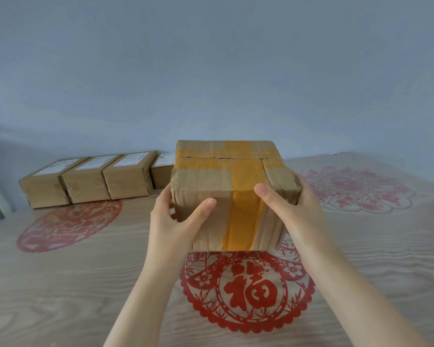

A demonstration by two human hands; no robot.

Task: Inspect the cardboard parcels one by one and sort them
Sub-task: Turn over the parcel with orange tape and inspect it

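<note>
You hold one parcel (226, 191) clear of the worktop (60, 284). Your left hand (176, 221) wraps its left edge and your right hand (293, 204) wraps its right edge. The fingers (206, 206) of both hands are curled round the cardboard and gripping it, with a thumb laid on the near face at each side.

The cardboard looks soft and creased. Just beyond your fingers, the top seam shows a dark slit that the yellow tape (246, 221) does not fully close. Squeeze harder or tip the parcel away from you, and that flap may well gape open. How much support you have underneath is hidden. If your thumbs slide, the parcel likely drops onto the red paper-cut (248, 291) below your fingers. If you swing it left and away carelessly, its corner could knock the row of parcels (85, 181) out of line.

Counted:
- **Parcels:** five. One is in your grip and four sit in the row beyond and left of your left fingers. Three of those are in full view, and the fourth parcel (162, 171) is partly hidden behind the one you hold. Each of the four has a white label on top.
- **Red paper-cuts:** three on the worktop. One is below your fingers, one is to their left (68, 224), and one is to their right (356, 189).
</note>
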